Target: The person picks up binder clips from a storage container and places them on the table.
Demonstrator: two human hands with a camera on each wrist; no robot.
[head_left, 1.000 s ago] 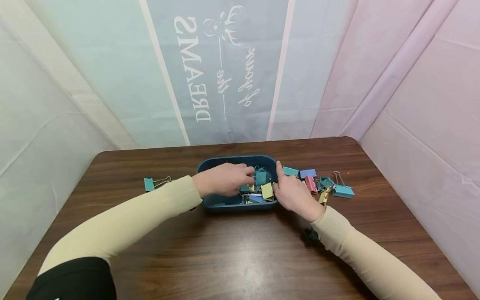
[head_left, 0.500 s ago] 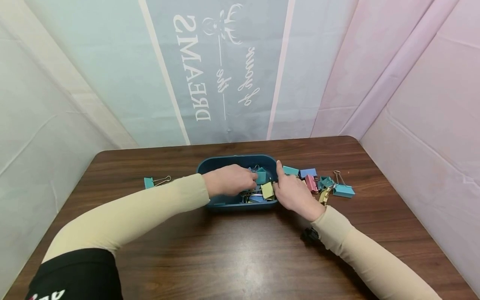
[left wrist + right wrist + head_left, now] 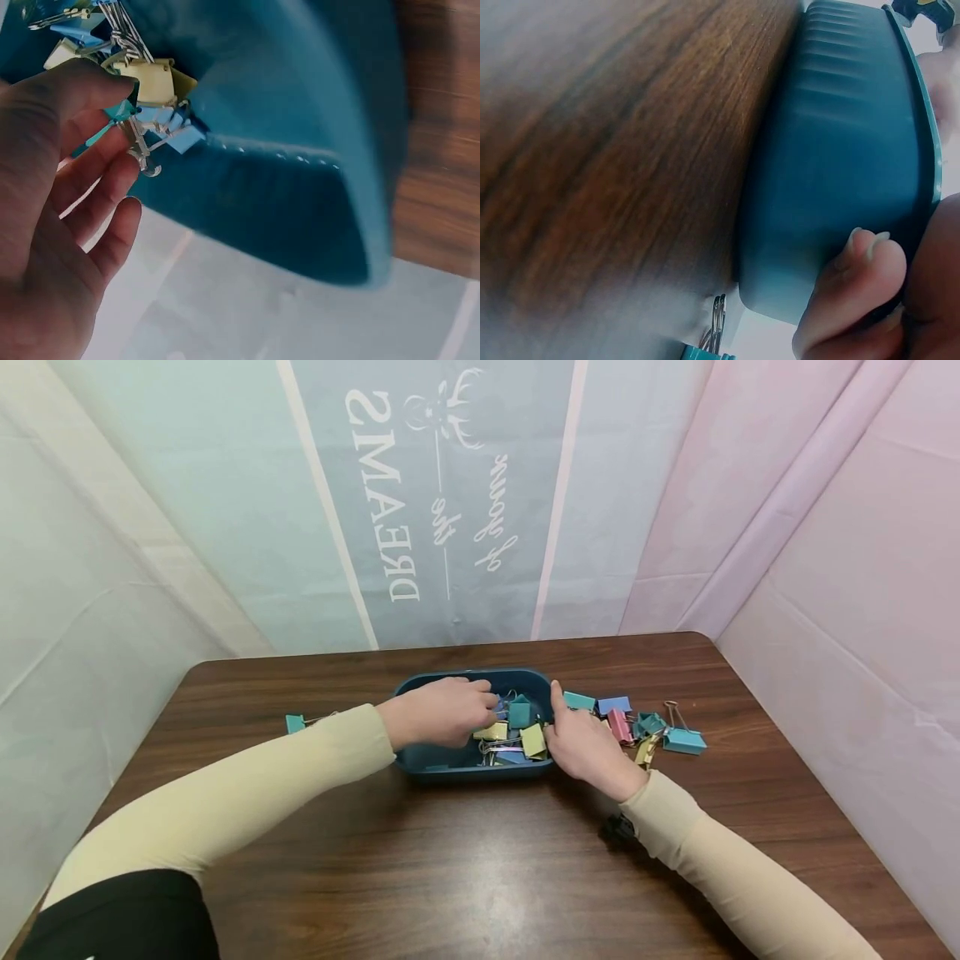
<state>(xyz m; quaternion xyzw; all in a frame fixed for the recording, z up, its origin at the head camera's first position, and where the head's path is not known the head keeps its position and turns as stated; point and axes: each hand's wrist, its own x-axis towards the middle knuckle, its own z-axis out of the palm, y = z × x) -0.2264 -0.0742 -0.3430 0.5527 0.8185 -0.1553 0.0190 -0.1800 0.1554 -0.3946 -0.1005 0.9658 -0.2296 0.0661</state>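
A dark blue plastic bin [image 3: 450, 772] stands on the table, with binder clips bunched toward its right end. Among them are a teal clip [image 3: 519, 713] and a light yellow one [image 3: 533, 742]. My left hand [image 3: 442, 710] reaches inside over the bin's middle. In the left wrist view, its thumb and fingers pinch a teal binder clip [image 3: 122, 112], partly hidden by the thumb, beside a yellow clip [image 3: 148, 81]. My right hand [image 3: 588, 747] grips the bin's right end, index finger along the rim, other fingers curled against the outer wall.
Right of the bin lie several loose binder clips, including a pink one [image 3: 618, 727], a blue one [image 3: 613, 705], a gold one [image 3: 647, 750] and a light teal one [image 3: 684, 741]. Another teal clip [image 3: 295, 723] lies at the left, near my sleeve. A printed curtain [image 3: 457, 527] hangs behind the table.
My left hand shifted right among the clips, then drew back left, uncovering a yellow clip in the bin. My right hand stayed at the bin's right end.
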